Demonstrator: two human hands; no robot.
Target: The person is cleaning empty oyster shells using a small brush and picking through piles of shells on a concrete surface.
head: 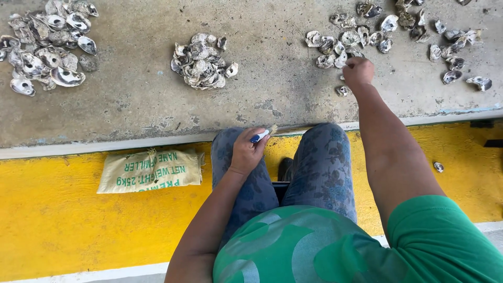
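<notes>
My left hand (247, 152) rests on my left knee, shut on a small brush (263, 134) with a blue handle and pale bristles. My right hand (358, 70) reaches out over the concrete floor and touches the near edge of a scattered spread of oyster shells (350, 39); whether it grips a shell cannot be told. A single small shell (342, 90) lies just left of my right wrist. I sit with both knees in patterned blue trousers over a yellow painted strip.
A tight pile of shells (201, 61) sits at centre left on the concrete (136, 94), and a larger heap (44, 44) at far left. A folded tan sack (151, 170) lies on the yellow strip (52, 220). One lone shell (438, 166) lies on the yellow at right.
</notes>
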